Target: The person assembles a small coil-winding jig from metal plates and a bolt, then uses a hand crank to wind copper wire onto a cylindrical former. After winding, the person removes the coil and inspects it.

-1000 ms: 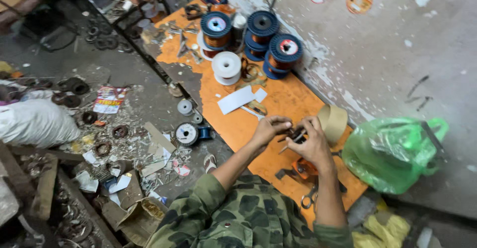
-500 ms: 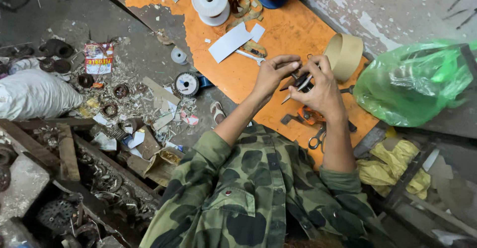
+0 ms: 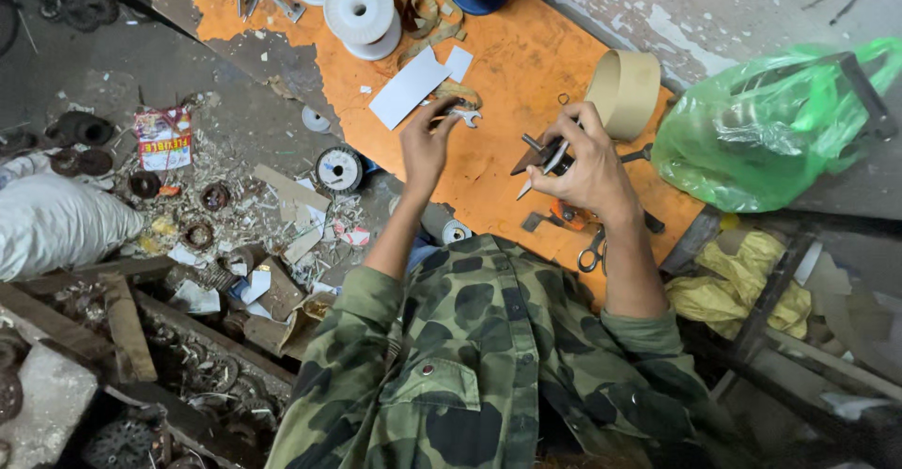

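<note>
The left hand (image 3: 425, 145) reaches out over the orange board (image 3: 526, 65), fingers curled down, the tips touching a small metal wrench (image 3: 458, 115) that lies at about 1 o'clock from the palm. Whether it is truly pinched or only touched, I cannot tell (the fingers cover most of its handle). Just beyond the wrench, at 11 o'clock, lies a white card (image 3: 408, 86).

The right hand (image 3: 584, 164) hovers a little above the board, half-closed, thumb and forefingers pinching a small dark tool (image 3: 537, 154) with a pale strip sticking out toward 7 o'clock. The other fingers are loosely bent, not spread. A tan tape roll (image 3: 625, 93) stands on the board at 1 o'clock from this hand, close by. Under the wrist an orange-handled tool (image 3: 569, 214) lies flat, and scissors (image 3: 593, 251) sit at 6 o'clock from it, near the camouflage sleeve (image 3: 639, 337).

Further off, a white spool (image 3: 361, 11) stands at 11 o'clock from the left hand, well apart. A green bag (image 3: 770, 126) bulges at 3 o'clock from the right hand, off the board's edge. Left of the board (the floor side) scraps and a small round spool (image 3: 338, 168) lie scattered.
</note>
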Demonstrator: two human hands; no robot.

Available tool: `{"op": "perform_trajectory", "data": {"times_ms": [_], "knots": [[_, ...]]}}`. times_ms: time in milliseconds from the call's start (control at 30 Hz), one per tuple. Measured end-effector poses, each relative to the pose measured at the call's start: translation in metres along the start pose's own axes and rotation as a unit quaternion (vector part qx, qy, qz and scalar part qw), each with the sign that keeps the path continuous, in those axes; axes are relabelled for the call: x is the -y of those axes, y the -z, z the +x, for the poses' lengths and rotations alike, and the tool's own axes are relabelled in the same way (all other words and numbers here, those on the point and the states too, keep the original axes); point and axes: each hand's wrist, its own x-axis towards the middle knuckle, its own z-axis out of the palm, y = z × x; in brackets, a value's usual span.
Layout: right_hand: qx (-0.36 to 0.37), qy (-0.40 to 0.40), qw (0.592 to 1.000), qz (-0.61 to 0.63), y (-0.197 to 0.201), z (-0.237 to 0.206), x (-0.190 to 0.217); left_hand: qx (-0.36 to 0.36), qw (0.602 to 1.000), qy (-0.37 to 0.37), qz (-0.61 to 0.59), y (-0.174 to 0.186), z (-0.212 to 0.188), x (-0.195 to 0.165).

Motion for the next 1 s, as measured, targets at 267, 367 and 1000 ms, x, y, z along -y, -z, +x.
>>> {"op": "perform_trajectory", "data": {"times_ms": [267, 367, 1000], "knots": [[0.008, -0.019, 1.0, 0.003, -0.002, 0.003, 0.004, -0.045, 0.976, -0.097, 0.192, 0.024, 0.006, 0.057], [0.001, 0.001, 1.0, -0.009, -0.004, 0.002, 0.001, -0.044, 0.993, -0.018, 0.104, 0.0, -0.012, 0.044], [0.188, 0.072, 0.979, -0.034, 0.035, 0.016, -0.031, 0.111, 0.985, -0.114, 0.066, -0.062, -0.113, -0.026]]}}
